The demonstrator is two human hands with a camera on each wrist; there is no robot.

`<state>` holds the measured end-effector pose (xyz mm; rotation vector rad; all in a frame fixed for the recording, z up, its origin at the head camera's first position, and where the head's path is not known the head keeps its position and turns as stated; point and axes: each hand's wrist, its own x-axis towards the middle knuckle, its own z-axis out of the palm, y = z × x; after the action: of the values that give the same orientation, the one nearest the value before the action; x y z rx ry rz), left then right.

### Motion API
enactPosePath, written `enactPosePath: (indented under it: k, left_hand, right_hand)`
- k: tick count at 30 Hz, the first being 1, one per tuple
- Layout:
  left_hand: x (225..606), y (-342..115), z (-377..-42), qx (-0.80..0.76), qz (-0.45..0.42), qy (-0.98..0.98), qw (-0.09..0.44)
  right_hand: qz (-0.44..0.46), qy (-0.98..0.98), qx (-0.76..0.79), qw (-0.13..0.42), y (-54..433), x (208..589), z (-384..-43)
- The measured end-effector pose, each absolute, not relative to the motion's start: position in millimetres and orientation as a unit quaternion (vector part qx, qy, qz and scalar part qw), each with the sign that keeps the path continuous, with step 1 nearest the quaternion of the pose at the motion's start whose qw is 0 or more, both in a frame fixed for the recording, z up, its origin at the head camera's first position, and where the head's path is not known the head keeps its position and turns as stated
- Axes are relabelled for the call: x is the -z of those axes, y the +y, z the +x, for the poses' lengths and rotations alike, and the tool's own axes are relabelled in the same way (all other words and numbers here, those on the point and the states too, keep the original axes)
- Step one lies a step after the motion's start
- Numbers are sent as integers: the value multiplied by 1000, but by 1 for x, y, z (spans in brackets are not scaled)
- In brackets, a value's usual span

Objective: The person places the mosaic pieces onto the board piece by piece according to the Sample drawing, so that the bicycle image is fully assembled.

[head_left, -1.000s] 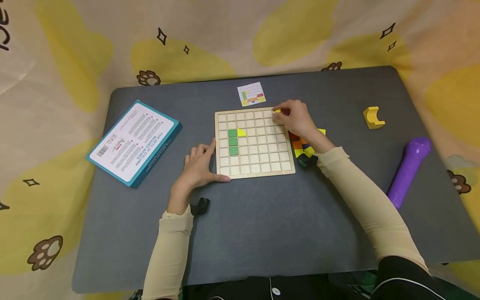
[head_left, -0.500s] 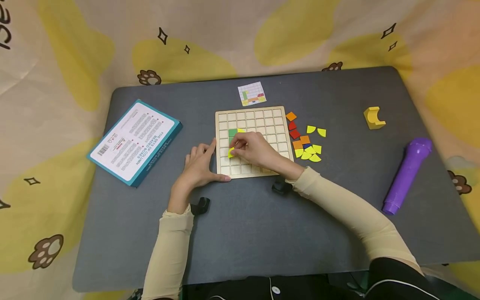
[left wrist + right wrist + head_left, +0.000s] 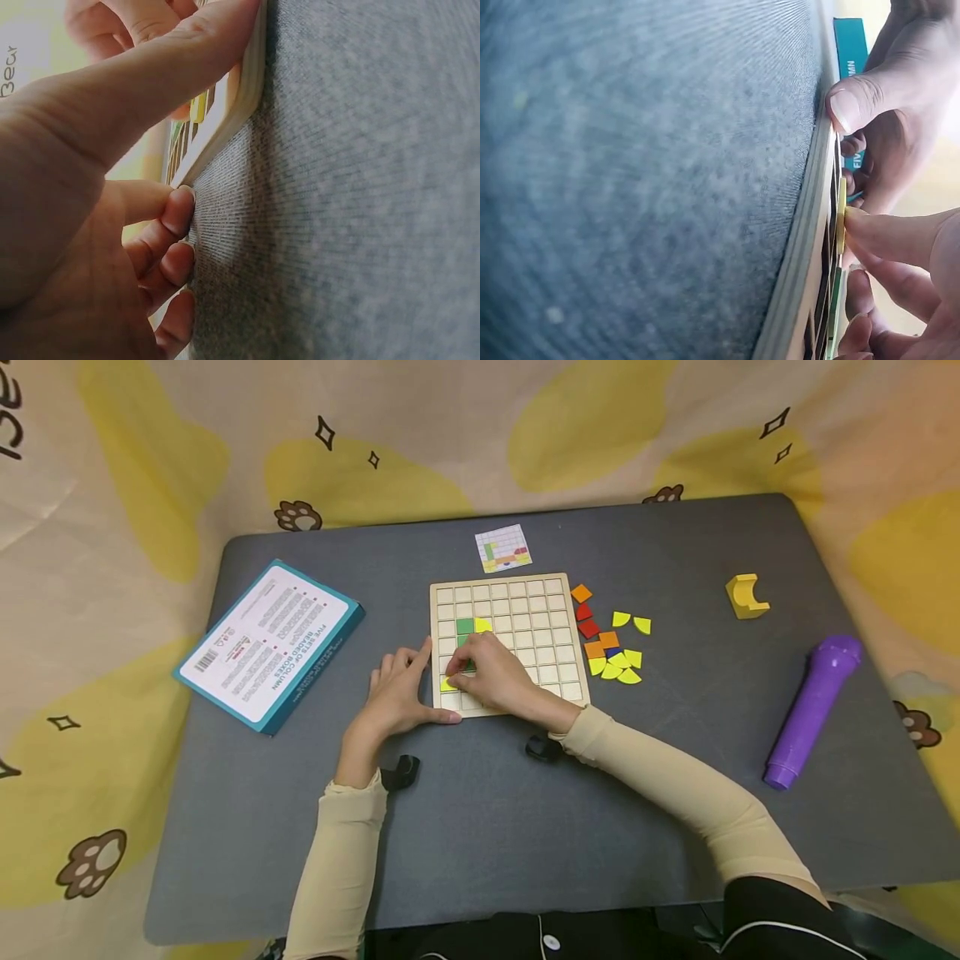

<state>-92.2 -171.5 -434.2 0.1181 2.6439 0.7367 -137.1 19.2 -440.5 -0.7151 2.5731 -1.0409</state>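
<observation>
A square wooden grid board (image 3: 555,625) lies mid-table. My left hand (image 3: 393,693) steadies its near-left corner, thumb along the near edge and index finger at the left side. With my right hand (image 3: 498,681) I pinch a yellow tile (image 3: 447,684) low over the left columns; in the right wrist view the thumb (image 3: 877,232) presses that thin tile close to the board's surface. Green square tiles (image 3: 465,626) fill part of a column, partly hidden by the right hand. Beside the top one sits a yellow quarter-round tile (image 3: 482,625).
Loose red, orange, blue and yellow tiles (image 3: 628,677) lie right of the board. Behind it is a pattern card (image 3: 503,548). A teal-edged box (image 3: 268,645) lies left; a yellow arched block (image 3: 746,597) and a purple microphone-shaped object (image 3: 813,714) are at right.
My right hand has moved from the board's upper right to its lower left, carrying a yellow tile, and has lowered it toward the left columns. The left hand has stayed at the corner.
</observation>
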Motion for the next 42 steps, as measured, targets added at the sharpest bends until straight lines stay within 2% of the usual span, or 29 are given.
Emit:
enactPosePath:
  k: [13,25,30,36,42]
  left_hand:
    - [435,-171,-93,-262,37,944,198]
    - [437,-170,-92,-273,30,941,198]
    - [436,-169,-93,-275,35,941,193]
    - [434,-169,-92,-275,36,941,193]
    - [435,-169,-92,-272,35,942,195]
  right_hand:
    - [-224,892,372,121,40,441,-139]
    - [-155,927,325,99,130,434,-144]
    - [-95,941,310,101,176,430,-150]
    - [-18,953,293,75,219,436,-169]
    - [-35,947,312,63,231,442,-183]
